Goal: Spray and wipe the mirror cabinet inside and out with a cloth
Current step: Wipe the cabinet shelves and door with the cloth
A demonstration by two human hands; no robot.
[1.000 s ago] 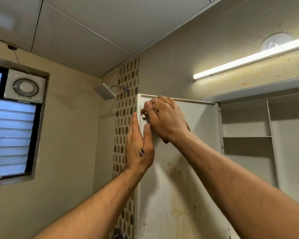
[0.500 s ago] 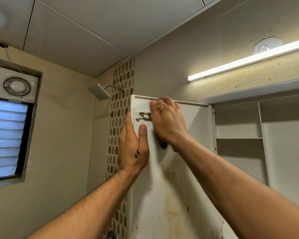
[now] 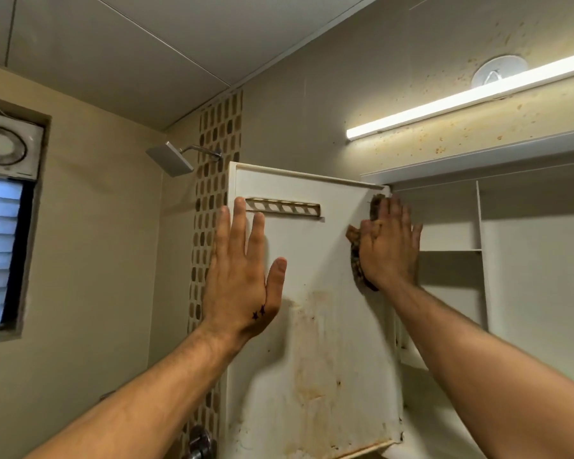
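Left hand (image 3: 242, 276): grip released, fingers flat on the open cabinet door (image 3: 312, 342) near its left edge, likely steadying it. Right hand (image 3: 388, 246): grip released, palm pressing the dark cloth (image 3: 357, 256) against the door's inner face, upper right. Beyond, right: cabinet shelf (image 3: 451, 250).

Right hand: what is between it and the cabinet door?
A brown cloth. The right hand presses it flat against the door near its right edge, as the head view shows.
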